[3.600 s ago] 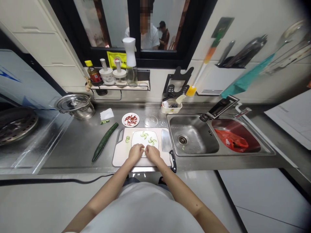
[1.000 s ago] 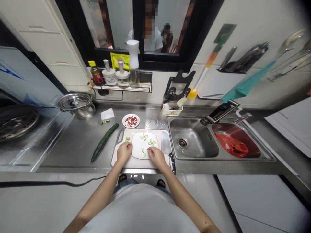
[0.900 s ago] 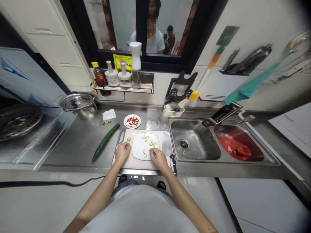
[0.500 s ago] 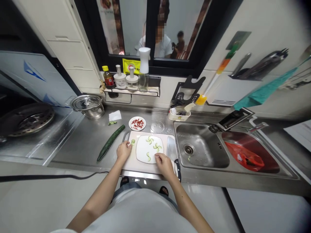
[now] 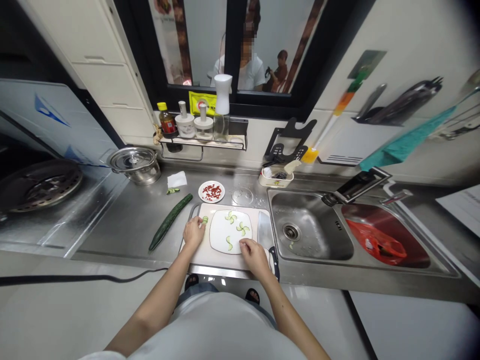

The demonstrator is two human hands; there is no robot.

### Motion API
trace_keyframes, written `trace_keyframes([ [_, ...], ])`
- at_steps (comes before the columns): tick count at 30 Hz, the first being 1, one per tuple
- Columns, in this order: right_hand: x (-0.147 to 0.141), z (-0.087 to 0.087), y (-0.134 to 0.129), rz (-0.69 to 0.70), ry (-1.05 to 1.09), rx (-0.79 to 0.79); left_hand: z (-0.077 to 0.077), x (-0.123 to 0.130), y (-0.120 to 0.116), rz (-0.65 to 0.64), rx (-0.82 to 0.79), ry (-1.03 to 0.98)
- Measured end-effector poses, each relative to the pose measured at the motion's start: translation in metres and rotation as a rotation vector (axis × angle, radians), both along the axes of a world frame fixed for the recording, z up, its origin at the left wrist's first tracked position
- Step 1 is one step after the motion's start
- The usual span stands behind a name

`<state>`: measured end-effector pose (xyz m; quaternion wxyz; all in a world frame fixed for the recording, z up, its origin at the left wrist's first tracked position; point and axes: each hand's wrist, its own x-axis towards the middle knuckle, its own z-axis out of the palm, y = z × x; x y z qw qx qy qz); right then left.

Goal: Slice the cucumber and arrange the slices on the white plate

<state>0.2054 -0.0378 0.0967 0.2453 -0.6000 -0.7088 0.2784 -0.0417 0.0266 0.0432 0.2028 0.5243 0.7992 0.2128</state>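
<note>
Head view: the left hand (image 5: 194,232), no longer beside the right hand (image 5: 255,254), is reaching green slices (image 5: 205,219) by the cutting board's (image 5: 200,254) far left corner — so work seems to be moving off the plate (image 5: 218,231), where curved pieces (image 5: 243,229) are lying. The right hand is bunching its fingers over the plate's near right corner — both grips unclear.

Left hand (image 5: 194,233) moved to cucumber slices (image 5: 205,219), right hand (image 5: 254,255) drawn aside
</note>
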Motion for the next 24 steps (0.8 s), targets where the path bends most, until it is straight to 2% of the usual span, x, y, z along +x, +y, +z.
trace_keyframes([
  [5, -0.002, 0.003, 0.002, -0.003, 0.018, -0.003, -0.002, -0.002, 0.000, 0.064, 0.058, -0.233],
  [9, -0.005, 0.007, 0.006, -0.007, 0.067, 0.017, 0.007, -0.001, 0.000, 0.092, 0.114, -0.665],
  [11, -0.009, 0.011, 0.011, -0.016, 0.105, 0.016, 0.019, 0.002, -0.001, 0.044, 0.117, -0.845],
  [13, -0.015, 0.016, 0.017, -0.033, 0.165, 0.001, 0.035, 0.006, -0.004, -0.027, 0.124, -0.912],
  [16, -0.026, 0.028, 0.028, -0.062, 0.314, 0.002, 0.064, 0.013, -0.009, -0.153, 0.134, -0.948],
  [19, -0.036, 0.042, 0.037, -0.030, 0.464, 0.003, 0.091, 0.019, -0.015, -0.251, 0.133, -0.956],
  [24, -0.045, 0.056, 0.043, 0.027, 0.539, 0.007, 0.119, 0.027, -0.022, -0.325, 0.141, -0.952],
])
